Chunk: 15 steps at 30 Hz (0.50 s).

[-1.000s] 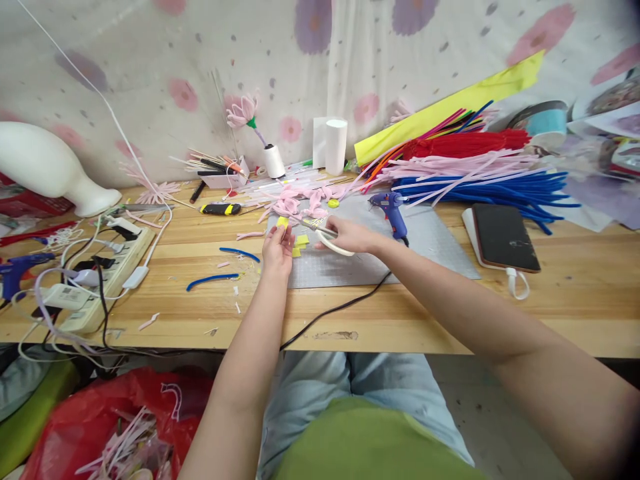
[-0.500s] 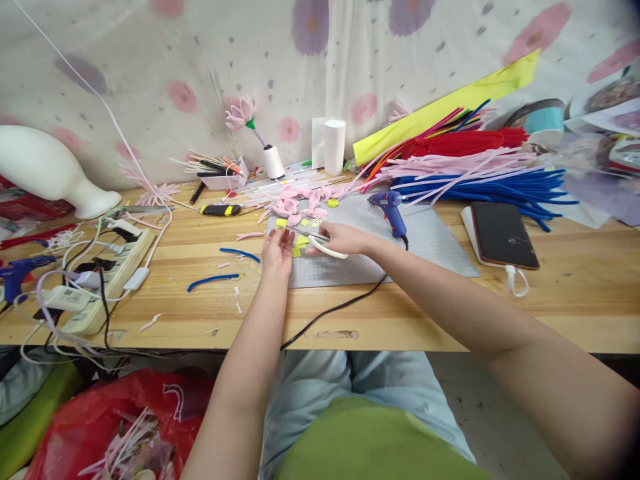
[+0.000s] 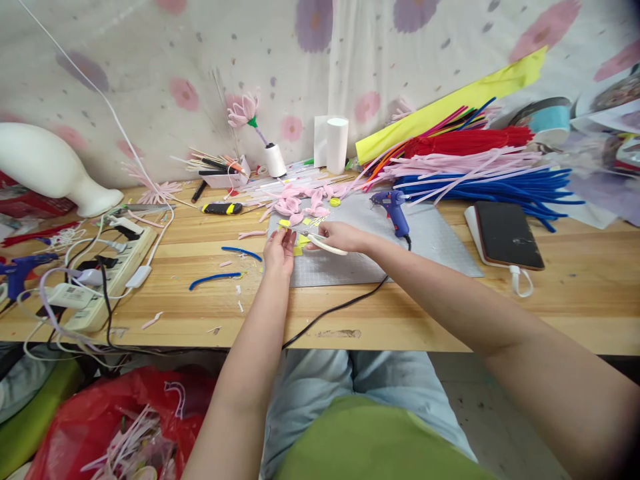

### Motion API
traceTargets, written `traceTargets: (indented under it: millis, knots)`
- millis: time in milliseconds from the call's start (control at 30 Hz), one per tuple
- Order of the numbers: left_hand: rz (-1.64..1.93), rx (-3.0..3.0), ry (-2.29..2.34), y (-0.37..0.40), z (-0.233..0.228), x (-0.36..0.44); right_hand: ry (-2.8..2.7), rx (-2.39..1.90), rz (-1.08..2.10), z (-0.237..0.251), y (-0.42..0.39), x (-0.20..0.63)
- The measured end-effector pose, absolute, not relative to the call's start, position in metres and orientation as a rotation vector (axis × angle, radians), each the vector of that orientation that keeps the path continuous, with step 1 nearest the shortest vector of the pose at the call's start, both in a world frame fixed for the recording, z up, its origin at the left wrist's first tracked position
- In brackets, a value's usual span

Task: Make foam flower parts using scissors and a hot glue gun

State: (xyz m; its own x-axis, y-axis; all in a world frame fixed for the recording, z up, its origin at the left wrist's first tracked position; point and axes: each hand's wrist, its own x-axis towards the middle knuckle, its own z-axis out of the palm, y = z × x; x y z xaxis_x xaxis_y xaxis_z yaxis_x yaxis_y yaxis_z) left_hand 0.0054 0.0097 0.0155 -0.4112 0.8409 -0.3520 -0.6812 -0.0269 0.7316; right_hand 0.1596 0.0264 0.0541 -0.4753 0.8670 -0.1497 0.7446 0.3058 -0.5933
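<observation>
- Yellow piece (image 3: 284, 224): pinched btwn L hand (image 3: 279, 253) fingertips, nr L edge of mat (image 3: 430, 250).
- Scissors (image 3: 327, 247): R hand (image 3: 340, 236) closed round handles; blade gap too small to tell.
- Vs 0.5 s ago: blades show shorter, reach less far twd L fingertips; prob. backed off or turned, so likely not cutting this instant. Cut thru or not, can't tell.
- Room: bare mat R of R hand, up to glue gun (image 3: 395, 212). Tight beyond: pink petals (image 3: 289, 201) close. Cord (image 3: 335, 309) crosses mat's front edge.
</observation>
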Motion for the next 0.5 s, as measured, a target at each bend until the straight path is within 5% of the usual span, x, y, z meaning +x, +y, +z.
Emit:
traceTargets:
  millis: [500]
  knots:
    - [1.803, 0.18, 1.204, 0.007, 0.022, -0.003, -2.302, -1.419, 1.21, 0.06, 0.031, 0.165]
